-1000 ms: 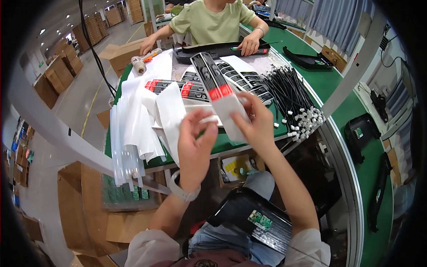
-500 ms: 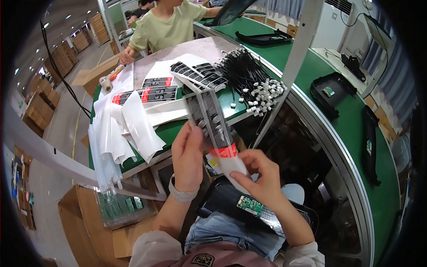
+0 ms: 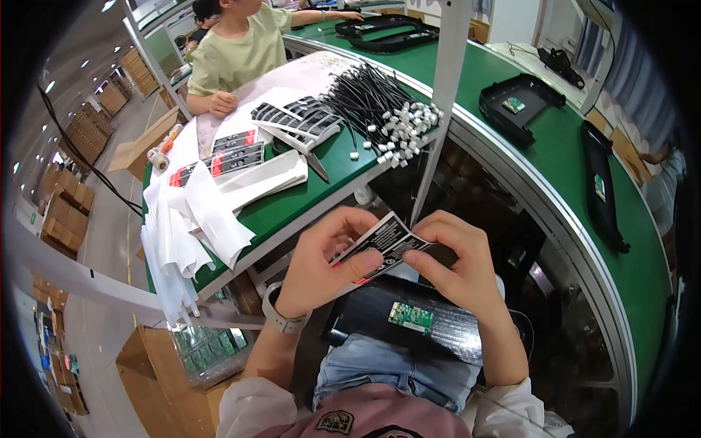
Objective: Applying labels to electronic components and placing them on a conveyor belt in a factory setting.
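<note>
A black, red and white printed label (image 3: 388, 244) is held up in front of me, tilted and curling between my hands. My left hand (image 3: 325, 252) pinches its lower left part, thumb across the front. With thumb and forefinger, my right hand (image 3: 458, 259) grips the upper right edge. Below, a black plastic housing (image 3: 361, 310) rests on my lap. On it is a small green circuit board (image 3: 410, 317), beside a glossy, clear-looking film (image 3: 456, 332).
On the green table are label sheets (image 3: 299, 117), white backing strips (image 3: 212, 212), scissors (image 3: 318, 168) and black cables (image 3: 365, 95) with white connectors. A metal post (image 3: 444, 87) rises ahead. Housings (image 3: 522, 106) lie along the green line; a co-worker's hand (image 3: 349, 15) reaches there.
The label has come down from upright to tilted, and both hands now pinch it. My view has shifted right. The co-worker's raised black housing now lies on the green line.
</note>
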A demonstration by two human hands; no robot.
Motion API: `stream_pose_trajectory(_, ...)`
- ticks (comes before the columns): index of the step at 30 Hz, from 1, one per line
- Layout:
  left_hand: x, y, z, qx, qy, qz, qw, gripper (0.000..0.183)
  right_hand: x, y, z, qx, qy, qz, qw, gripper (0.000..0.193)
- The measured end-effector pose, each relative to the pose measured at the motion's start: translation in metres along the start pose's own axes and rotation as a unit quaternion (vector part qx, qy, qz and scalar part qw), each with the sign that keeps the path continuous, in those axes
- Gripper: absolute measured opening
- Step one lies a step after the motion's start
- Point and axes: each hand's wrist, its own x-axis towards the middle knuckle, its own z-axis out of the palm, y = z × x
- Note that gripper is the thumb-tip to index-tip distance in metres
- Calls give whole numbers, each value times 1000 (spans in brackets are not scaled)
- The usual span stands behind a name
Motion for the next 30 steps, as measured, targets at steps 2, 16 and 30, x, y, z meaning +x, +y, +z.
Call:
stream_pose_trajectory(2,3,0,-4,6,-4,-25,1000,15,-3,2,2,4,-9,8,1000,18)
stream_pose_trajectory(16,16,-12,-4,19,-130,-193,972,6,-16,11,9,-90,27,-118,989,33)
stream_pose_trajectory(30,24,-10,-4,72,-151,-241,956,15,-19,14,6,-149,30,-133,979,22)
